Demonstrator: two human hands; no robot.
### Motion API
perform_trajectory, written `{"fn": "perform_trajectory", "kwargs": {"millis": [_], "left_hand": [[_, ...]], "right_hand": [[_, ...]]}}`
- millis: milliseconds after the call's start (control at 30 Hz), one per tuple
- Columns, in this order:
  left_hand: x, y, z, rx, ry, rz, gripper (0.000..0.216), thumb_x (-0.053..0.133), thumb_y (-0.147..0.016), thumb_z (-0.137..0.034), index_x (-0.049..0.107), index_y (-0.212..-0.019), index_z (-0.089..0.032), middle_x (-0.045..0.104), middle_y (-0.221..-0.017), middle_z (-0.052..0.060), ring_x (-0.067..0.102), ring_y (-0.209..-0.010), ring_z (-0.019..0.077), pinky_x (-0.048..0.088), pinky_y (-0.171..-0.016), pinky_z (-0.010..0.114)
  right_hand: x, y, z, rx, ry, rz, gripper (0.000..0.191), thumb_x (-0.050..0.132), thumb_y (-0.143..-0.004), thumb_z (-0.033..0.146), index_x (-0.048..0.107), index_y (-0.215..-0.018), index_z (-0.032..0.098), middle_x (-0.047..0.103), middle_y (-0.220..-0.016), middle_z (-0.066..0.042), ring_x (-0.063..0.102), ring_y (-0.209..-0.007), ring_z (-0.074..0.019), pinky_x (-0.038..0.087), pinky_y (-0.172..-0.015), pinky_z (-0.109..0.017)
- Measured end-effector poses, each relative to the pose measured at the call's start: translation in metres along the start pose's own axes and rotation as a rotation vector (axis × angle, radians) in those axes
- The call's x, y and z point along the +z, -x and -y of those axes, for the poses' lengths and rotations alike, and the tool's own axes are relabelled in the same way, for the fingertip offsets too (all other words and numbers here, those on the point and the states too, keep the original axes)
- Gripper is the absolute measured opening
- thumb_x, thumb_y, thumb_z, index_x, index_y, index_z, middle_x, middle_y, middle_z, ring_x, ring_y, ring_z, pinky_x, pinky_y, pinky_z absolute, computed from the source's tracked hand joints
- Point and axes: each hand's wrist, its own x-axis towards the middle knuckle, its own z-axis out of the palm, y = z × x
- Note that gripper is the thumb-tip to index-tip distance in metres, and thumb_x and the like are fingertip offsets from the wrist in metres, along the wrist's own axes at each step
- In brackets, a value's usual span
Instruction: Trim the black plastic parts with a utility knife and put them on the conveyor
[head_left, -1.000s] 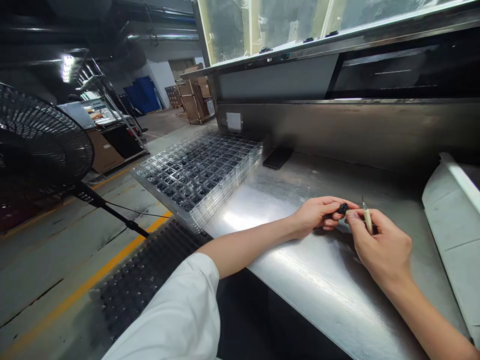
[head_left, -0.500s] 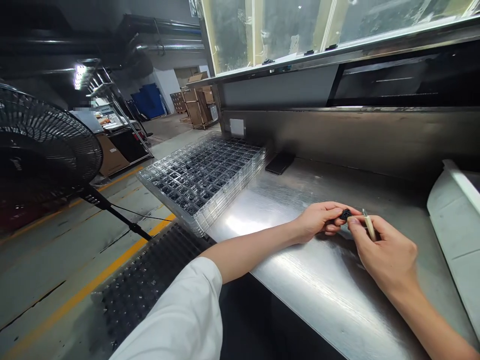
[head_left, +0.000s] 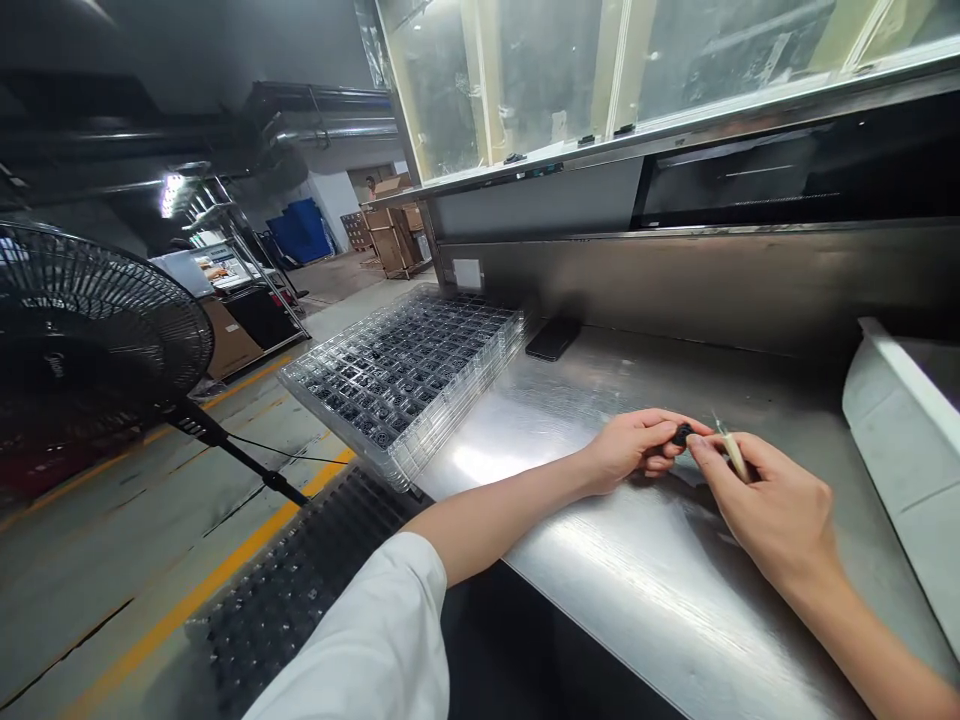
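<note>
My left hand is closed, pinching a small round black part between thumb and fingers above the metal bench. My right hand is closed around a slim tool with a cream handle and a thin pale metal tip pointing up and away; its exact kind is too small to tell. The right thumb and fingertip meet at the edge of the black part, and I cannot tell how firmly they touch it.
A stack of clear plastic trays filled with small black parts sits at the bench's left end. Behind lies a black phone. A white bin stands at the right. A black fan and more trays are at the left.
The view has shifted slightly, so the bench and trays appear lower. Both hands keep their hold; the tool in my right hand is tilted a little further left.
</note>
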Motion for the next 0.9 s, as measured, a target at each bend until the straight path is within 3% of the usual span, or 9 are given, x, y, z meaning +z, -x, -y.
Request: {"fn": "perform_trajectory", "kwargs": {"millis": [267,467,667,900], "left_hand": [[-0.002,0.0,-0.009,0.005,0.058,-0.084,0.028,0.069,-0.088,-0.036,0.069,-0.105,-0.013,0.042,-0.072,-0.003,0.032,-0.052,0.0068,0.023,-0.05,0.02],[-0.001,0.0,-0.012,0.069,0.083,-0.203,0.022,0.068,-0.091,-0.028,0.069,-0.107,-0.013,0.041,-0.068,-0.004,0.029,-0.049,0.0064,0.021,-0.048,0.019],[0.0,-0.002,-0.01,0.052,0.079,-0.178,0.026,0.071,-0.09,-0.028,0.069,-0.11,-0.013,0.046,-0.068,-0.003,0.033,-0.05,0.0067,0.023,-0.048,0.018],[0.001,0.0,-0.01,0.078,0.05,-0.182,0.028,0.075,-0.087,-0.029,0.072,-0.109,-0.012,0.047,-0.069,-0.002,0.036,-0.051,0.0073,0.024,-0.048,0.02]], "right_hand": [[0.004,-0.003,-0.007,-0.066,0.023,-0.032,0.054,0.051,-0.087,0.072,0.057,-0.066,0.023,0.045,-0.056,0.001,0.042,-0.054,-0.0162,0.032,-0.058,-0.031],[0.007,0.002,-0.009,-0.174,-0.007,0.089,0.063,0.037,-0.1,0.072,0.052,-0.066,0.022,0.057,-0.067,-0.003,0.051,-0.065,-0.0175,0.034,-0.065,-0.031],[0.01,0.004,-0.014,-0.207,0.117,0.07,0.063,0.038,-0.105,0.069,0.038,-0.064,0.021,0.049,-0.064,-0.001,0.042,-0.062,-0.0155,0.026,-0.063,-0.032],[0.01,0.007,-0.014,-0.153,0.117,0.099,0.06,0.04,-0.104,0.066,0.034,-0.066,0.02,0.046,-0.065,0.0,0.039,-0.062,-0.015,0.023,-0.061,-0.031]]}}
